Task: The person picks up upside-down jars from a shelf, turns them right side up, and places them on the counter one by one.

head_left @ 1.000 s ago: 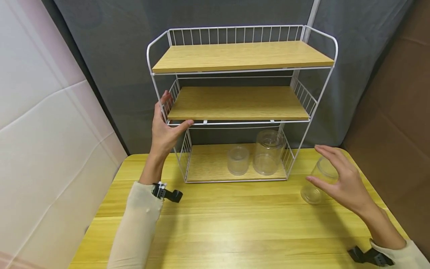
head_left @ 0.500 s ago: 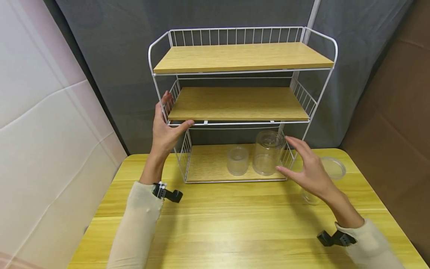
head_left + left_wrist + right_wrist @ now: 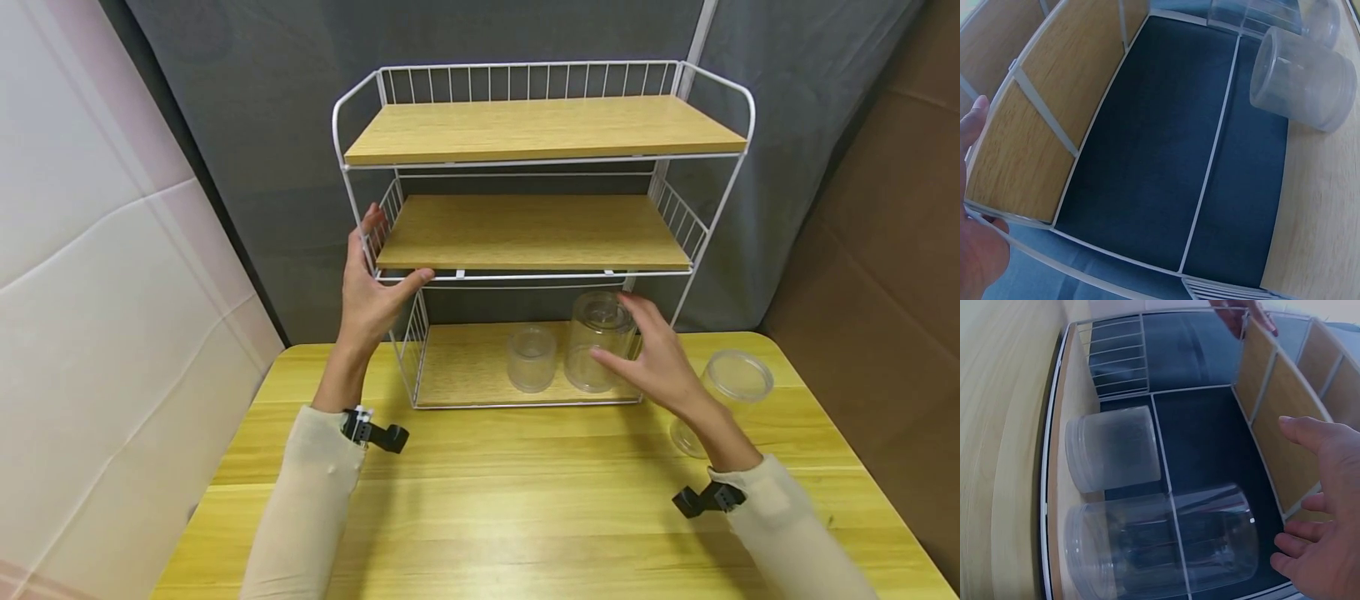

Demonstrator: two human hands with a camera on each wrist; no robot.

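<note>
My left hand [image 3: 367, 304] grips the left side of a white wire rack [image 3: 528, 277], thumb over the middle shelf's front rail and fingers behind the side wires. On the rack's bottom shelf stand a small clear jar [image 3: 532, 360] and a taller clear jar [image 3: 588, 362] to its right. Beside the taller jar is my right hand [image 3: 660, 362], thumb and fingers spread and overlapping its right side in the head view. In the right wrist view, those fingers [image 3: 1294, 544] curve loosely near one end of the tall jar [image 3: 1166, 544], with a gap between.
Another clear jar [image 3: 738, 379] stands on the yellow wooden table [image 3: 480, 500] right of the rack, partly behind my right forearm. The middle shelf [image 3: 532, 229] hangs above the jars. A brown panel [image 3: 885, 250] borders the table on the right, grey cloth [image 3: 262, 125] behind.
My right hand has moved left from the jar on the table to the taller jar on the bottom shelf. My left hand has stayed on the rack.
</note>
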